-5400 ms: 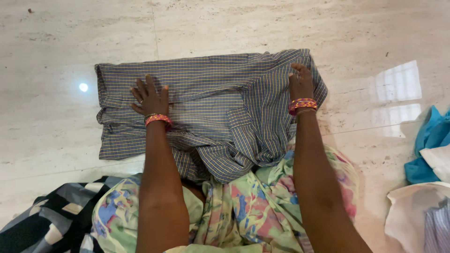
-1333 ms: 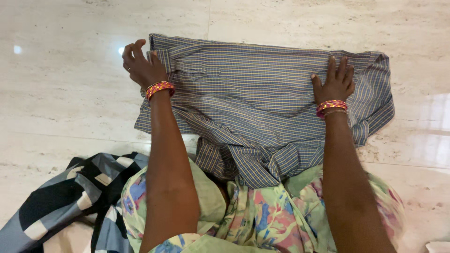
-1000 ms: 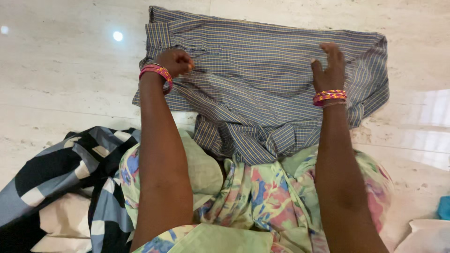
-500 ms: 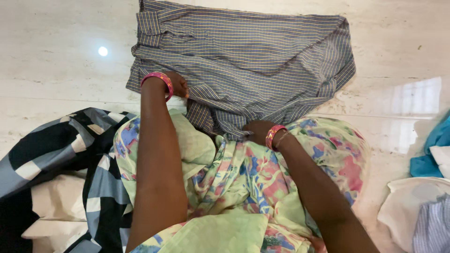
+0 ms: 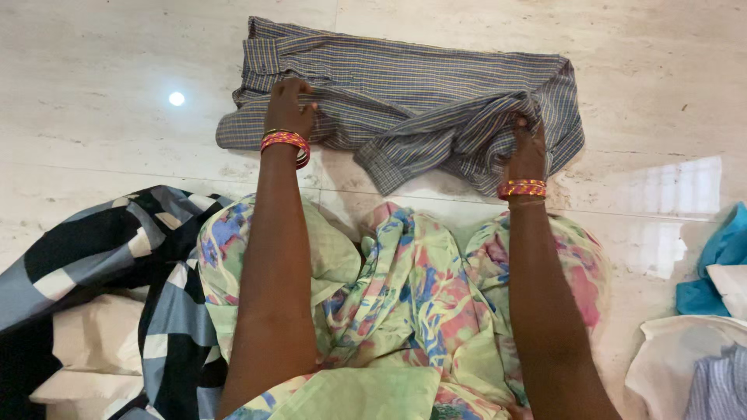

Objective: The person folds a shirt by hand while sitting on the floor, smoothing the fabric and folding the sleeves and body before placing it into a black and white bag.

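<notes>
A blue checked shirt (image 5: pixel 405 85) lies partly folded on the pale marble floor (image 5: pixel 117 93) in front of me. My left hand (image 5: pixel 289 107) rests on its near left edge with the fingers pinching the cloth. My right hand (image 5: pixel 527 148) grips a bunched fold of the shirt at its right side and holds it slightly raised. Both wrists wear red and gold bangles. A floral green garment (image 5: pixel 405 288) covers my lap under both forearms.
A black, grey and white patterned cloth (image 5: pixel 85 264) lies heaped at the lower left. At the right edge sit a teal cloth (image 5: pixel 720 257) and a pile of white and striped laundry (image 5: pixel 700 365).
The shirt's lower part, which hung over my lap, has been lifted off it and carried forward onto the shirt. My right hand moved from my lap up to the shirt's right side.
</notes>
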